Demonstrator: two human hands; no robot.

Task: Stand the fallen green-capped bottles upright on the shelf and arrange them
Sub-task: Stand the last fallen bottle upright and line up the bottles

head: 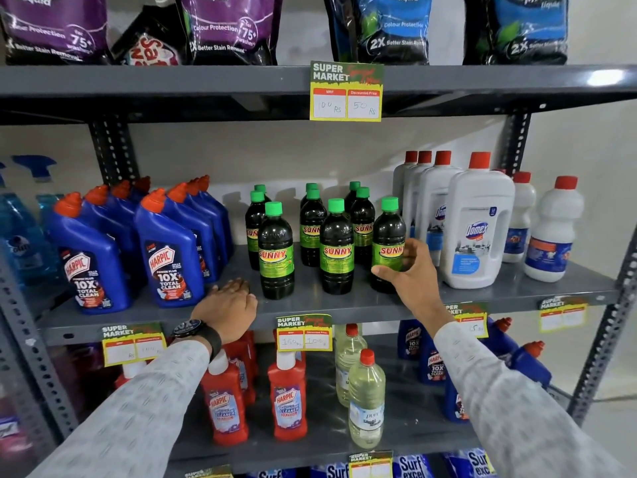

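A single wide-angle view from a camera worn on the person's head, facing forward and slightly down at a grey metal shelving unit seen close and nearly straight on. The middle shelf point(499, 298) sits at the centre of the frame, about an arm's reach away. Both sleeved arms enter from the bottom corners: the left hand point(227, 305) lies low and left of centre, the right hand point(410, 270) a little higher and right of centre. Above the hands, the upper shelf's point(172, 84) underside crosses the frame, its goods cut off by the top edge. Below the wrists, lower shelves recede. Straight lines bow outward near the edges.
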